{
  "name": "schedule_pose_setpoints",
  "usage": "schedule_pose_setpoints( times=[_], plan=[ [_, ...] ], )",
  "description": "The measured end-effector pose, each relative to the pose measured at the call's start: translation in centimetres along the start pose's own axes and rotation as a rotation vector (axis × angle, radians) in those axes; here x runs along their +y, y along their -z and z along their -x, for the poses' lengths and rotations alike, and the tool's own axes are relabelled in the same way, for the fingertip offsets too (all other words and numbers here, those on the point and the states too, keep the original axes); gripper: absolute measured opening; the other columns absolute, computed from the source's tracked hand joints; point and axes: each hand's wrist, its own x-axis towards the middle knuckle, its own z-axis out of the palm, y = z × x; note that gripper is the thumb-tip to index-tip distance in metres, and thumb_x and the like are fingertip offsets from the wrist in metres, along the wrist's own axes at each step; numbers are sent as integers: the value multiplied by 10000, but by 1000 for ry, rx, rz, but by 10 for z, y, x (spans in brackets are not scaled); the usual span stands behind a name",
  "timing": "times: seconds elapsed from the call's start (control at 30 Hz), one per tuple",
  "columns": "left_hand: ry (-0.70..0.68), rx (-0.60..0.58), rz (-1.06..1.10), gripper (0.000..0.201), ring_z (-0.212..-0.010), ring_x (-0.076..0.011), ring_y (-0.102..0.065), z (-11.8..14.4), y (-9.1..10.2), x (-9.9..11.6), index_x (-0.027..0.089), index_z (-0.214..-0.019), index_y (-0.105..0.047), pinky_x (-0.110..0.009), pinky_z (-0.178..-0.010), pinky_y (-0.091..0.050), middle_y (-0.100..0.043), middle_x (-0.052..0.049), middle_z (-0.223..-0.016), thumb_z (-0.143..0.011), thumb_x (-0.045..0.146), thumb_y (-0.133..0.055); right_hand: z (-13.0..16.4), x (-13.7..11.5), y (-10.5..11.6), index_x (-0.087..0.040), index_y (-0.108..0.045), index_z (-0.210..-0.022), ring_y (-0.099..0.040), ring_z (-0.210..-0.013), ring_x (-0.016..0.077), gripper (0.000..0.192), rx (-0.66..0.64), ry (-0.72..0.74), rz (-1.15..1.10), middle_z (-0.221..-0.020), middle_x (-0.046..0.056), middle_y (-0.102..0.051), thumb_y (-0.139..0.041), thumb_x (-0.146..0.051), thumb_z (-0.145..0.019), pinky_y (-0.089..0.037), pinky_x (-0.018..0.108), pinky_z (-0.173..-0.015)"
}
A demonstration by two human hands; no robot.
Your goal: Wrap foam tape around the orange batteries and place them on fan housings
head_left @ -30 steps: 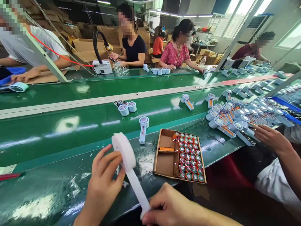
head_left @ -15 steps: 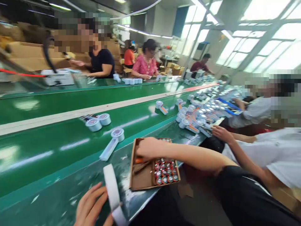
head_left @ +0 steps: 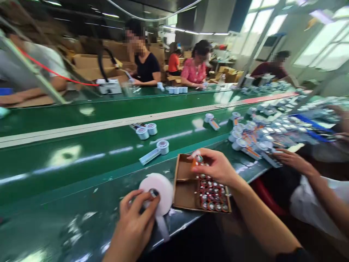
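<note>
My left hand [head_left: 137, 214] has its fingers curled at the core of a roll of white tape [head_left: 165, 191], whose flat face is turned up toward me. A loose tape end [head_left: 163, 228] hangs off its lower side. Between the thumb and fingers of my right hand [head_left: 218, 167] is a small orange battery [head_left: 195, 163] with a green end. It is held just above an open cardboard box [head_left: 185, 198]. Several similar batteries [head_left: 214, 196] stand in rows along the box's right side, partly covered by my hand; its left compartments show bare cardboard.
A green conveyor belt [head_left: 92, 142] runs past the bench, carrying white round-headed devices with handles [head_left: 163, 146]. More devices [head_left: 251, 136] are piled to the right near a blue tray [head_left: 313, 123]. A co-worker's hand [head_left: 293, 160] touches that pile. Other people sit across the belt.
My right hand has lifted out of the box with an orange battery. The tape roll has turned from edge-on to face-up under my left hand. The view has swung left.
</note>
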Motion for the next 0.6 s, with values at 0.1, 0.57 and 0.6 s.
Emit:
schedule_pose_setpoints(
  times=[0.1,0.57,0.6],
  plan=[
    [16,-59,-44,366,-1114,-274,-583,-25,13,20,270,-1169,-748,-387,-932,-590,-740,-64,-1073,-887,66,-633,18,-13,-3,-232,-773,-1067,-708,-844,194,412,-29,-47,114,-998,40,-772,-862,-517,-783,-562,294,-765],
    [-458,-205,-241,392,-1076,-228,-655,-52,23,21,200,-1101,-768,-456,-1194,-467,-726,-17,-1177,-850,2,-540,10,-26,-11,-206,-773,-862,-594,-674,139,191,-387,-75,259,-741,-10,-706,-813,-392,-842,-435,243,-644],
    [-456,-178,-221,402,-1142,-242,-645,-50,21,19,211,-1126,-766,-464,-1216,-438,-717,-21,-1240,-851,26,-538,12,-25,-14,-204,-783,-895,-639,-728,158,204,-364,-133,119,-787,-1,-729,-811,-395,-828,-481,253,-690]
  ],
)
